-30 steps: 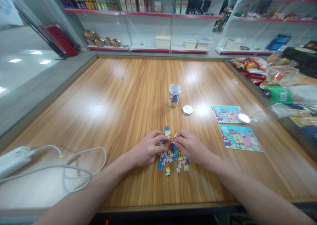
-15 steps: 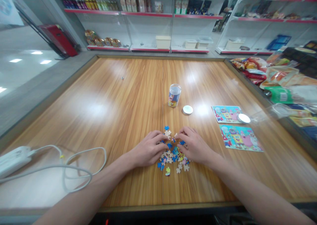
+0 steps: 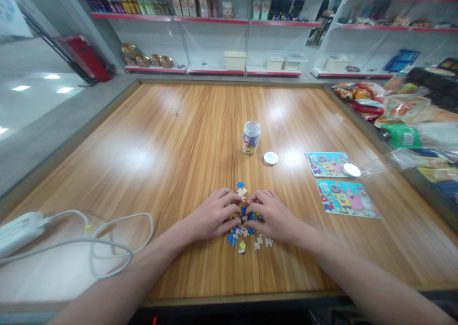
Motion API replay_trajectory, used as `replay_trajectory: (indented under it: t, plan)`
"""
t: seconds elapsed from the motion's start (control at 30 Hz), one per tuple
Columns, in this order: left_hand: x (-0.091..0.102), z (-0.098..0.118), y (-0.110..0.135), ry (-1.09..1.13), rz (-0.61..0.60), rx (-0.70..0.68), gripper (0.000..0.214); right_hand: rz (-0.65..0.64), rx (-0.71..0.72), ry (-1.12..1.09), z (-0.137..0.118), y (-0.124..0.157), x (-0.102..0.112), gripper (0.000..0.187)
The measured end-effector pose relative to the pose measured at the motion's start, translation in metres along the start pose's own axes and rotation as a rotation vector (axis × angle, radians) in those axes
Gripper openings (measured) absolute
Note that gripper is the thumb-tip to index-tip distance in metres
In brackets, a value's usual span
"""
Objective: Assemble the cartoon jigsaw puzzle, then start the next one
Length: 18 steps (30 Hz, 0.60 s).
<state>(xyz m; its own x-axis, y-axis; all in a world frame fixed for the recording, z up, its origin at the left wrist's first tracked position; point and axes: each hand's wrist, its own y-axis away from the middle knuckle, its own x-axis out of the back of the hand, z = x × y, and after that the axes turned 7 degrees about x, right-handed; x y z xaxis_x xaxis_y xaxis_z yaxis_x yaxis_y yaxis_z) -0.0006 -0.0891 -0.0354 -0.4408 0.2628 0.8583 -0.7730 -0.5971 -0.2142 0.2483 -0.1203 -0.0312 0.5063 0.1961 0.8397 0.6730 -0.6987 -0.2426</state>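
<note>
Nearby, beyond the puzzle pieces [image 3: 244,232], a canister [image 3: 251,139] and white lid [image 3: 271,158].

Puzzle pieces [image 3: 244,231] on wood-grain table [image 3: 186,158]

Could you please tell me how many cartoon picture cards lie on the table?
2, both right of the puzzle pieces: a near card, and a far card beyond it, partly covered by a white disc. More could be hidden underneath.
</note>
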Motion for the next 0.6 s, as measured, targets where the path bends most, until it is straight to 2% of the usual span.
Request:
replay_trajectory:
  t: [0.1,0.27,0.6]
  plan:
    - [0.005,-0.001,0.001,-0.002,0.004,0.018,0.022,0.026,0.004,-0.030,0.001,0.000,0.001,0.010]
    - [0.013,-0.004,0.002,-0.014,0.018,0.023,0.015,0.091,0.036,0.021,0.005,0.000,0.002,0.005]
    - [0.013,-0.006,0.002,-0.011,0.019,0.013,0.010,0.073,0.109,0.103,0.004,0.000,0.006,0.006]
